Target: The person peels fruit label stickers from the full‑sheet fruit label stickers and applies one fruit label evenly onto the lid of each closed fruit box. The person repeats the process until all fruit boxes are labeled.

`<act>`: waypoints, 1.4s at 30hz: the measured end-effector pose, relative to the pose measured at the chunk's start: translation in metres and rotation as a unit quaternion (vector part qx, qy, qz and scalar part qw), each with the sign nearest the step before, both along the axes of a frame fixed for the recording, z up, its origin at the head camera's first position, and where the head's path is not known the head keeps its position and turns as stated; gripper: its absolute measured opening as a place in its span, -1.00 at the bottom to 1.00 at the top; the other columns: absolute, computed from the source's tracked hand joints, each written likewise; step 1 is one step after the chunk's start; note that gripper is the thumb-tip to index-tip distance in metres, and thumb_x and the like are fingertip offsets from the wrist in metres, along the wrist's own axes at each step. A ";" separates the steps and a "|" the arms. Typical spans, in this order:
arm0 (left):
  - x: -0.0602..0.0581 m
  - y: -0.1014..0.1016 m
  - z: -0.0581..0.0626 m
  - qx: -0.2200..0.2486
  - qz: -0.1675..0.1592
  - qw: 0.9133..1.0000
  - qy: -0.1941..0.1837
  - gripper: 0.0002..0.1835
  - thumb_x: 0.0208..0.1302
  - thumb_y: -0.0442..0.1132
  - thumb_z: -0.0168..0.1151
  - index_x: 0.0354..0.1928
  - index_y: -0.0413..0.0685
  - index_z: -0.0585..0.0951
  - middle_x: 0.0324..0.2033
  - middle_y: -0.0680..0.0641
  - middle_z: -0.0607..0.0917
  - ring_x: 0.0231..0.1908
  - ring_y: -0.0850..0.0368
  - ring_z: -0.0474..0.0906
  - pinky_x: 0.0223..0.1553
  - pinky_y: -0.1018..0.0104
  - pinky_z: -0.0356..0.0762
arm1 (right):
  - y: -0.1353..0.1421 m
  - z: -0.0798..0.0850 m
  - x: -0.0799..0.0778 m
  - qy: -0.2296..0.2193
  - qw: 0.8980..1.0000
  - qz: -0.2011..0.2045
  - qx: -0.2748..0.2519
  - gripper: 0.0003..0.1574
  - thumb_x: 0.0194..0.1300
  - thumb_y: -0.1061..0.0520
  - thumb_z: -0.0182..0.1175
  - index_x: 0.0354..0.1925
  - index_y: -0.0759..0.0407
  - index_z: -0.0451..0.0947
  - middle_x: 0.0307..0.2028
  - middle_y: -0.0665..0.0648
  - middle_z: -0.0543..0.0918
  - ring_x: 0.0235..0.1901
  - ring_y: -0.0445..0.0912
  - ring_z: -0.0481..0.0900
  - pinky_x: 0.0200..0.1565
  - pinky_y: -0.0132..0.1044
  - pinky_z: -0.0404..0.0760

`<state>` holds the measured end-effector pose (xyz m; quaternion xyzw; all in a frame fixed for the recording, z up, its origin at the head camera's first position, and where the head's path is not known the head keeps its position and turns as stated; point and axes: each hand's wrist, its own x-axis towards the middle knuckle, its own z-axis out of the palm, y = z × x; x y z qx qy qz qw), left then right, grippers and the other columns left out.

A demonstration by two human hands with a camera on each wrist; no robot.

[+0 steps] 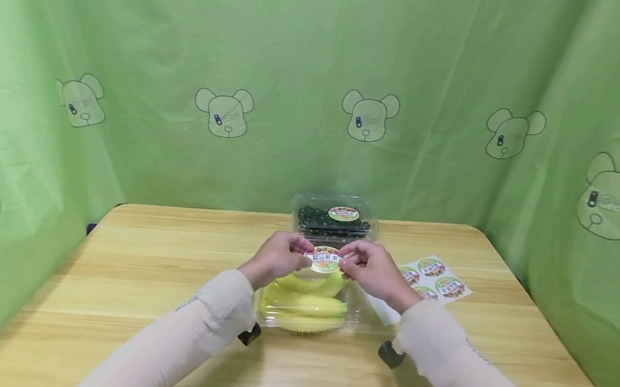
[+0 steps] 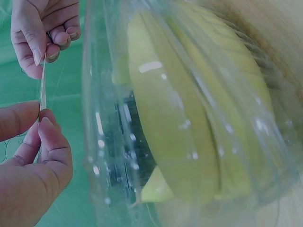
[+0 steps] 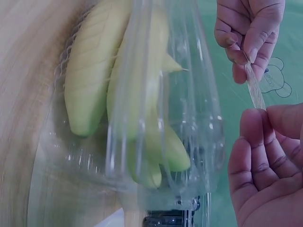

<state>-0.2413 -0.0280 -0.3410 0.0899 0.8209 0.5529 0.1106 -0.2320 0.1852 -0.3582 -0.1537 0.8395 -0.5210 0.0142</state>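
Observation:
Between both hands an oval fruit-label sticker [image 1: 325, 259] is stretched, printed side up in the head view. My left hand [image 1: 281, 256] pinches its left edge with thumb and fingertips. On its right edge my right hand [image 1: 371, 271] has the same kind of pinch. Both wrist views show the sticker edge-on as a thin strip [image 2: 43, 87]. Below it stands a clear plastic clamshell box [image 3: 165, 118] holding several yellow bananas [image 1: 304, 306]. In the head view the hands and sticker overlap the far part of that box.
Behind is a second clear box [image 1: 338, 202] of dark round fruit, bearing a matching sticker [image 1: 343, 214] on its lid. A sheet of labels [image 1: 441, 279] lies to the right on the wooden table [image 1: 164, 246]. Green curtains [image 1: 305, 44] hang around the table.

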 end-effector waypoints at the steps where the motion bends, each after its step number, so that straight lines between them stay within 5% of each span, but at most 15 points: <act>1: 0.000 0.000 0.000 -0.003 0.000 1.000 0.000 -0.75 0.12 -0.49 0.31 -0.14 -0.20 0.62 -0.27 -0.08 0.63 -0.27 0.07 0.57 -0.09 0.13 0.63 | -0.001 -0.001 0.000 -0.001 1.000 0.000 -0.001 -0.79 0.25 0.37 0.21 -0.11 0.39 0.53 -0.34 0.35 0.65 -0.39 0.06 0.65 -0.25 -0.03 0.69; 16: 0.002 -0.003 -0.002 0.010 -0.004 1.000 -0.009 -0.74 0.11 -0.52 0.30 -0.12 -0.24 0.62 -0.28 -0.10 0.63 -0.27 0.07 0.55 -0.05 0.05 0.61 | -0.004 -0.004 0.000 -0.006 1.000 0.006 -0.007 -0.79 0.26 0.35 0.22 -0.11 0.37 0.56 -0.35 0.19 0.65 -0.35 0.06 0.63 -0.16 0.02 0.67; 27: 0.001 -0.008 -0.005 -0.064 -0.029 0.997 0.028 -0.73 0.08 -0.49 0.34 -0.13 -0.18 0.64 -0.27 -0.03 0.66 -0.23 0.09 0.57 -0.21 0.31 0.62 | -0.007 -0.005 -0.002 0.012 0.999 0.014 0.036 -0.79 0.23 0.33 0.25 -0.13 0.36 0.59 -0.40 0.15 0.66 -0.45 -0.07 0.60 -0.38 -0.23 0.67; 42: 0.003 -0.011 -0.006 -0.109 -0.036 0.993 0.042 -0.73 0.07 -0.45 0.38 -0.14 -0.16 0.65 -0.28 -0.02 0.66 -0.24 0.08 0.57 -0.19 0.29 0.61 | -0.011 -0.006 -0.003 0.027 0.997 0.036 0.066 -0.83 0.22 0.35 0.24 -0.17 0.35 0.61 -0.44 0.08 0.63 -0.47 -0.10 0.58 -0.41 -0.31 0.64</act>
